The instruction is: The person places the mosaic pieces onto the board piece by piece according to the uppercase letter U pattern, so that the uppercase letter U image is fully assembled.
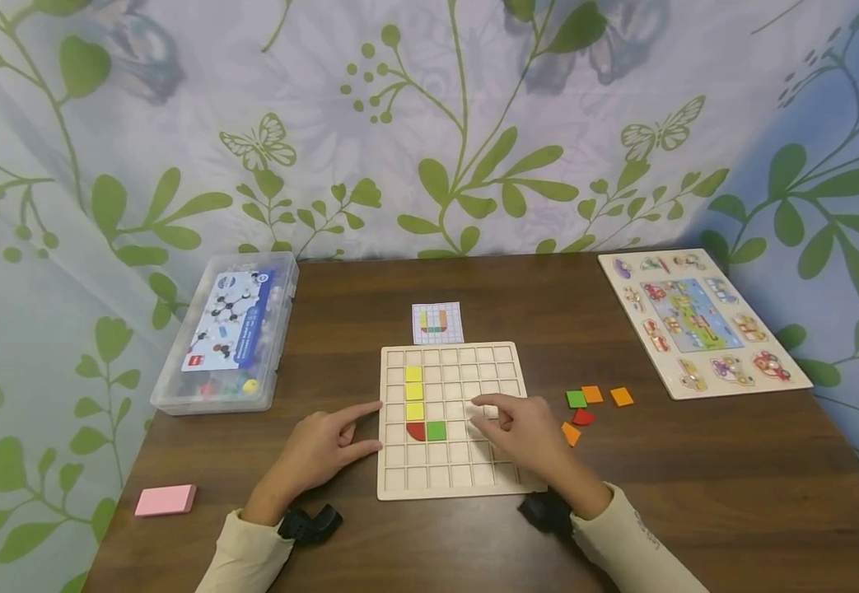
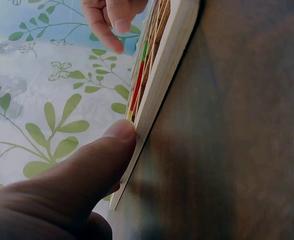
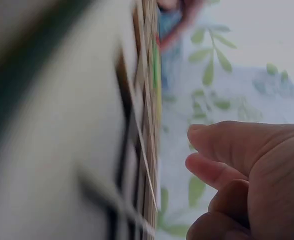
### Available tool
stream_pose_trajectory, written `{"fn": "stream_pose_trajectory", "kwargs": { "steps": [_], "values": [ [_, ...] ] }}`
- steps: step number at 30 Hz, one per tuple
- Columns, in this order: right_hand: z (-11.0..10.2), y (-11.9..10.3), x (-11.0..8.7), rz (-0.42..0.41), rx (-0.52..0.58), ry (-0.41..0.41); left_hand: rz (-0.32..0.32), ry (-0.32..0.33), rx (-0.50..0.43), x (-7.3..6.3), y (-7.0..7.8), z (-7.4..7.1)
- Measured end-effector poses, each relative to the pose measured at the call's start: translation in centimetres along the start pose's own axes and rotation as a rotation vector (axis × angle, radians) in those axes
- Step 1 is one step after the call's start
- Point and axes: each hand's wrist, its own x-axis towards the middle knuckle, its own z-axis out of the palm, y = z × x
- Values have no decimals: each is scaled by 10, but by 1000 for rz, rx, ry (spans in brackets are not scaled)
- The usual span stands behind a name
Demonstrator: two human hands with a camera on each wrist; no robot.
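Note:
A wooden grid board (image 1: 392, 486) lies on the table. Three yellow squares (image 1: 414, 392) stand in a column on it, with a red quarter-round tile (image 1: 417, 431) below them and a green square (image 1: 436, 431) beside that. My left hand (image 1: 318, 449) touches the board's left edge with thumb and index finger extended; its thumb (image 2: 119, 132) rests against the rim in the left wrist view. Over the board's right half hovers my right hand (image 1: 529, 432). In the right wrist view, its thumb and index finger (image 3: 227, 140) are slightly apart with nothing visible between them.
Several loose tiles, among them a green square (image 1: 576, 399) and an orange square (image 1: 622, 397), lie right of the board. A pattern card (image 1: 438, 338) sits behind it. A clear plastic case (image 1: 251, 387), a pink block (image 1: 165, 501) and a picture puzzle (image 1: 637, 329) are farther out.

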Motion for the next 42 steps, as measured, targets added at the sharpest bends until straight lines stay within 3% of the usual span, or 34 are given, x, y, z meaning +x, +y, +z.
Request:
{"fn": "stream_pose_trajectory", "kwargs": {
  "steps": [7, 16, 20, 35, 42],
  "values": [
    [-36, 31, -7, 57, -28, 84, 2, -2, 0, 0, 1, -1],
    [-75, 73, -20, 172, -109, 64, -4, -2, 1, 0, -1, 1],
    [-86, 86, -26, 224, -91, 26, -2, 1, 6, 0, -1, 1],
    [-98, 109, -35, 272, -48, -80, -2, -2, 11, 0, -1, 1],
    [-96, 109, -33, 269, -67, -72, 3, -3, 15, 1, -1, 1]
  ]
}}
